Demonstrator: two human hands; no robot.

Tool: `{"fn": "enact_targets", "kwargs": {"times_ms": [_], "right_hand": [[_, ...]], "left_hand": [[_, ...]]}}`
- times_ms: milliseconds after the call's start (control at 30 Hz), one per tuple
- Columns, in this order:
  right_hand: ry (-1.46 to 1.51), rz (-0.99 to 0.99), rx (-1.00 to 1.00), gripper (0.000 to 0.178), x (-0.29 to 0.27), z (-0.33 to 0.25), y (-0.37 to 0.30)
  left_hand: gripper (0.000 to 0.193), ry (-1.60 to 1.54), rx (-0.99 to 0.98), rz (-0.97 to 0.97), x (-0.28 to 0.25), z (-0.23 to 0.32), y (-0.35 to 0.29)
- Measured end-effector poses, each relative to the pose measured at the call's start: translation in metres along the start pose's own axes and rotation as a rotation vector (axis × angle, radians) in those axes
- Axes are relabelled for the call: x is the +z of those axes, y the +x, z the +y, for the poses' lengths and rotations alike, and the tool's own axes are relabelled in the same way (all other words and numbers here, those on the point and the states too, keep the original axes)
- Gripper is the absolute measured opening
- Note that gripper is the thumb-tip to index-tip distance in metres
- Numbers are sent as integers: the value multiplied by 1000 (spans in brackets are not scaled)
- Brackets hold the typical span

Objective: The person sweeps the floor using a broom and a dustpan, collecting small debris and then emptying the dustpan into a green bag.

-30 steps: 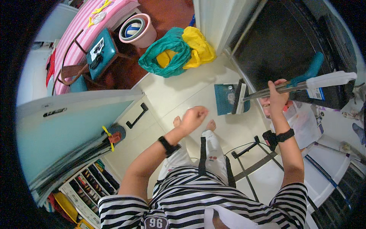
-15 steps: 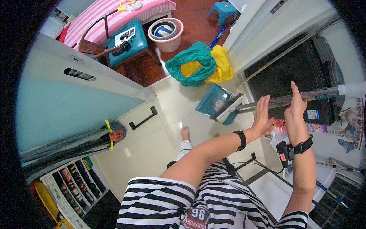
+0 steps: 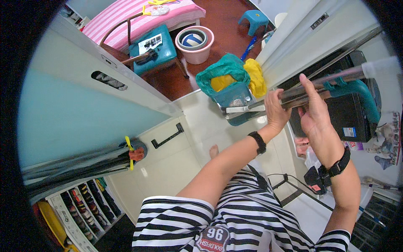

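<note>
A long-handled broom and a teal dustpan are in front of me, their poles running side by side up to the right. The dustpan's scoop (image 3: pixel 235 100) is low over the tiles, touching or overlapping the bag. Across it lies the broom's white head (image 3: pixel 237 110). My left hand (image 3: pixel 277 113) is closed round the poles nearer the heads. Higher up, my right hand (image 3: pixel 315 112) has its thumb raised along the poles and its other fingers curled under them. Past it are the dustpan's teal grip (image 3: pixel 362 90) and the broom's pale handle end (image 3: pixel 380 69).
A teal bag (image 3: pixel 216 69) with yellow inside and a yellow bag (image 3: pixel 254 77) lie at the doorway. Beyond are a pink bucket (image 3: pixel 196 55), a chair (image 3: pixel 163 52) and a blue stool (image 3: pixel 253 20). A black bin-like box (image 3: pixel 357 122) stands right, a shoe rack (image 3: pixel 63 214) lower left.
Both hands were flat with fingers stretched against the poles; now they have curled round them. The broom head has turned over the scoop, and the scoop has shifted toward the bags.
</note>
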State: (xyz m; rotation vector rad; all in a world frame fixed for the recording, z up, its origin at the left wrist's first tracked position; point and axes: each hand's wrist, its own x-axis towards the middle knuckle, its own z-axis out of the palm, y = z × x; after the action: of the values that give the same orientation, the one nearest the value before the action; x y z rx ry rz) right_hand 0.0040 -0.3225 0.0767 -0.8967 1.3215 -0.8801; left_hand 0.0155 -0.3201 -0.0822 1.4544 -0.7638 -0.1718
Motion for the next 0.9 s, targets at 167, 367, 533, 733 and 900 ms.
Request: {"fn": "enact_targets", "kwargs": {"times_ms": [167, 367, 533, 733, 900], "right_hand": [[-307, -471, -166, 34, 21, -24, -17], [-354, -639, -208, 33, -21, -9, 44], [-449, -602, -284, 26, -61, 36, 147], [-574, -659, -108, 19, -68, 151, 291], [-823, -630, 106, 20, -62, 267, 398]], "left_hand": [[41, -88, -5, -41, -32, -31, 34], [34, -91, -62, -194, -63, -62, 69], [37, -185, -92, -177, -73, -92, 106], [31, 26, -147, -248, -81, -102, 151], [33, -147, -321, -224, -80, -90, 188]]}}
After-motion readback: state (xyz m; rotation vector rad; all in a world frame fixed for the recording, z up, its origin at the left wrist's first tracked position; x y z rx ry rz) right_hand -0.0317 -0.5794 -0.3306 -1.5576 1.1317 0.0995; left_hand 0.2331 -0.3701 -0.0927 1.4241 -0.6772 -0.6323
